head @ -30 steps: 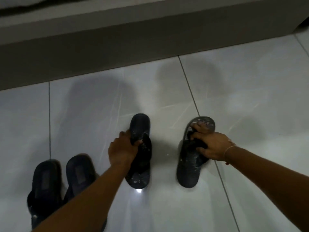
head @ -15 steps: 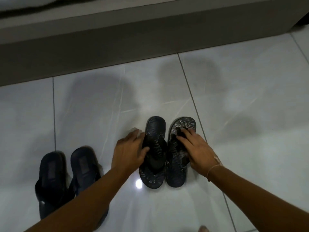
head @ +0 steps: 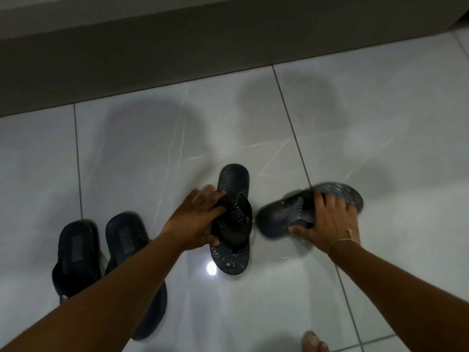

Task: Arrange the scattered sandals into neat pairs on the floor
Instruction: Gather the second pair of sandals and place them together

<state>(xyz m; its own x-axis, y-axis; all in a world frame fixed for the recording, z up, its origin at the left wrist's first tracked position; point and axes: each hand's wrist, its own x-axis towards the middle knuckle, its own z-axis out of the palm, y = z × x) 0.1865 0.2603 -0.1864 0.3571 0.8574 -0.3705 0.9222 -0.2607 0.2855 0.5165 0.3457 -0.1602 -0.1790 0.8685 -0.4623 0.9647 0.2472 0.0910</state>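
A dark patterned flip-flop [head: 232, 219] lies straight on the white tiled floor, toe pointing away from me. My left hand [head: 196, 221] grips its strap from the left side. A second matching flip-flop [head: 284, 214] is tilted, turned sideways and blurred, to the right of the first. My right hand [head: 327, 222] is closed over its strap and sole. The two flip-flops are apart at the toes and close at the heel end. At the lower left, two dark slide sandals [head: 76, 255] [head: 127, 240] stand side by side as a pair, partly hidden by my left forearm.
A low dark grey ledge [head: 203, 59] runs across the back of the floor. Glossy white tiles [head: 380, 135] spread to the right. The tip of my foot [head: 312, 341] shows at the bottom edge.
Half a second ago the two flip-flops lay side by side and touching. Now my right hand has swung the right one out to the right and tilted it sideways.
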